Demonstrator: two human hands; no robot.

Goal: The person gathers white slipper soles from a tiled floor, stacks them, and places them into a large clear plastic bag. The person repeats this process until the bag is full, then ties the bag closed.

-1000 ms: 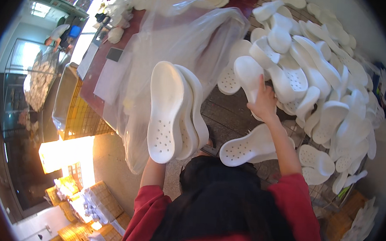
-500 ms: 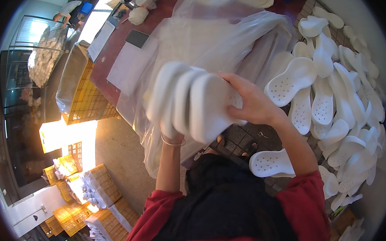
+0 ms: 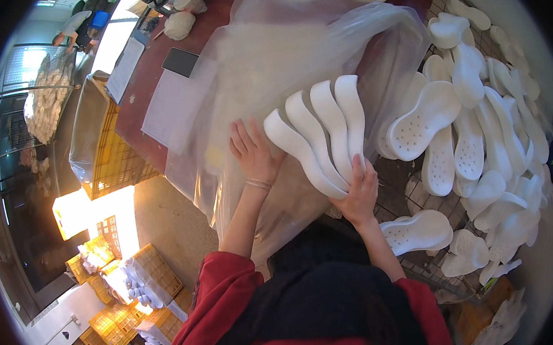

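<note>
Several thick white foam insoles (image 3: pixel 320 137) stand on edge side by side, fanned apart at the far end, over a clear plastic sheet (image 3: pixel 252 62) on the dark red table. My right hand (image 3: pixel 358 194) grips their near end, where they are pressed together. Just left of the insoles, my left hand (image 3: pixel 255 155) is open with fingers spread over the plastic, holding nothing. Its thumb points toward the leftmost insole; whether they touch I cannot tell.
A large heap of loose white insoles (image 3: pixel 465 137) lies to the right. On the table are a dark phone (image 3: pixel 180 62) and paper (image 3: pixel 172 101). Yellow crates (image 3: pixel 120 155) stand left and lower left. Another person (image 3: pixel 75 27) bends over at the far upper left.
The insoles, held up in both hands before, are now lower and on edge over the plastic. My left hand has let go and opened; my right has shifted to their near end.
</note>
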